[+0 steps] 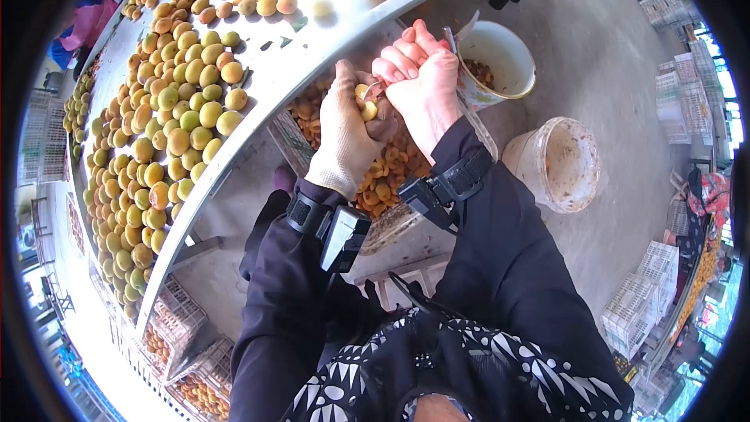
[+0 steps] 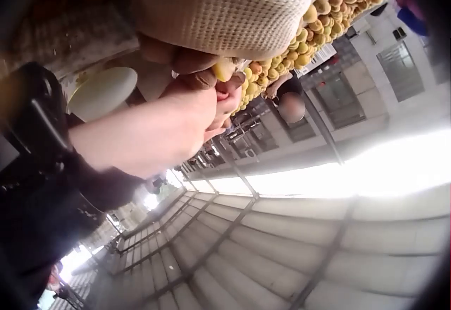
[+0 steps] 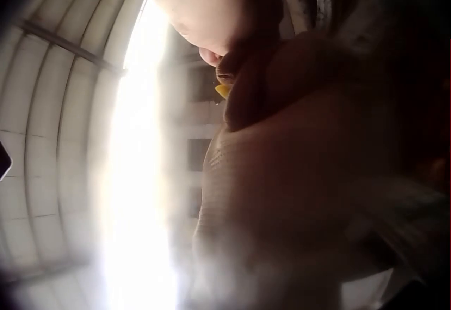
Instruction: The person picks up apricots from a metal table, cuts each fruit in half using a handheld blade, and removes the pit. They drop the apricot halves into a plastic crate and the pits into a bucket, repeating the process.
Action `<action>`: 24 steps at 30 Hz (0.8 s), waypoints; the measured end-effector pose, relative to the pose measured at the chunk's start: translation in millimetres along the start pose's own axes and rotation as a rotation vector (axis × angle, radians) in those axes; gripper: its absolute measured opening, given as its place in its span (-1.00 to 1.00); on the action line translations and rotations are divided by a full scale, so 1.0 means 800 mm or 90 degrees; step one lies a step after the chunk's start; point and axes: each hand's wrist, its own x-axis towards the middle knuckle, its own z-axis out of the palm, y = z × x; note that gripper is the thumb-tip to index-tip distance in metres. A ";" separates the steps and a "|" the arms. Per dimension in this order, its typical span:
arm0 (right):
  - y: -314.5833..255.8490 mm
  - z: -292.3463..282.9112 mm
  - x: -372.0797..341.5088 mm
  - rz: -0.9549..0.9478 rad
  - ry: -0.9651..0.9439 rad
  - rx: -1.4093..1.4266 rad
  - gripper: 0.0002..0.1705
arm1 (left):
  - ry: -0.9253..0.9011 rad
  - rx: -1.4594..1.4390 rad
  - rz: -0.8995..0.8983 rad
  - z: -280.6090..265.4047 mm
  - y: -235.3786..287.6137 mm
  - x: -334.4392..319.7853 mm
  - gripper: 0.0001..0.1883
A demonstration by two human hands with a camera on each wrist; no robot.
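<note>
Watching my head view, I see the left hand in a cream knitted glove (image 1: 340, 133) gripping a split yellow fruit (image 1: 367, 108) at twelve o'clock, fingers curled round it. At one, the bare right hand (image 1: 428, 86) meets it, fingers tightly curled, their inside hidden. Orange cut fruit (image 1: 381, 186) fills a crate below. Green-yellow whole fruit (image 1: 178, 139) covers the white table (image 1: 269, 74) at ten; a white bucket (image 1: 551, 164) stands near three.

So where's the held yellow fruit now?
Head view: the yellow fruit is in the knit-gloved left hand, beside the bare right hand, above the crated orange fruit.
</note>
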 end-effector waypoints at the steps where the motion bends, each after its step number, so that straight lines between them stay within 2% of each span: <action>1: 0.001 -0.005 0.004 -0.007 -0.045 0.025 -0.67 | -0.063 -0.050 -0.009 -0.007 0.002 0.003 -0.53; 4: -0.005 0.004 0.002 -0.014 -0.013 0.095 -0.66 | -0.069 -0.038 0.011 0.007 0.007 -0.009 -0.54; 6: -0.024 0.013 -0.001 -0.002 -0.117 0.087 -0.69 | -0.089 0.010 0.040 0.009 0.013 -0.016 -0.53; 8: -0.047 0.020 -0.005 -0.010 -0.250 -0.036 -0.74 | 0.036 0.107 0.092 0.020 0.018 -0.025 -0.51; 9: -0.052 0.030 -0.015 -0.033 -0.253 -0.096 -0.75 | -0.013 0.132 0.121 0.017 0.020 -0.029 -0.49; 10: -0.053 0.035 -0.023 -0.033 -0.254 -0.098 -0.75 | -0.014 0.131 0.122 0.017 0.021 -0.028 -0.49; 12: -0.052 0.039 -0.041 -0.100 -0.204 -0.404 -0.77 | -0.011 0.150 0.150 0.020 0.024 -0.028 -0.43; 13: -0.046 0.039 -0.049 -0.106 -0.176 -0.474 -0.82 | -0.012 0.148 0.152 0.023 0.025 -0.028 -0.43; 16: -0.028 0.047 -0.070 -0.108 -0.047 -0.663 -0.74 | 0.032 0.221 0.200 0.031 0.028 -0.029 -0.43; 18: -0.026 0.040 -0.071 -0.068 -0.016 -0.651 -0.70 | 0.074 0.311 0.355 0.031 0.028 -0.024 -0.45; 19: -0.026 0.038 -0.070 0.014 -0.008 -0.628 -0.66 | 0.100 0.400 0.417 0.029 0.028 -0.021 -0.45; 20: -0.026 0.036 -0.070 0.095 0.001 -0.603 -0.61 | 0.098 0.401 0.416 0.030 0.027 -0.021 -0.45; 21: -0.021 0.036 -0.069 0.112 0.003 -0.617 -0.57 | 0.094 0.450 0.448 0.033 0.025 -0.023 -0.47; 24: -0.010 0.036 -0.070 0.121 -0.021 -0.522 -0.66 | 0.099 0.519 0.507 0.043 0.016 -0.031 -0.52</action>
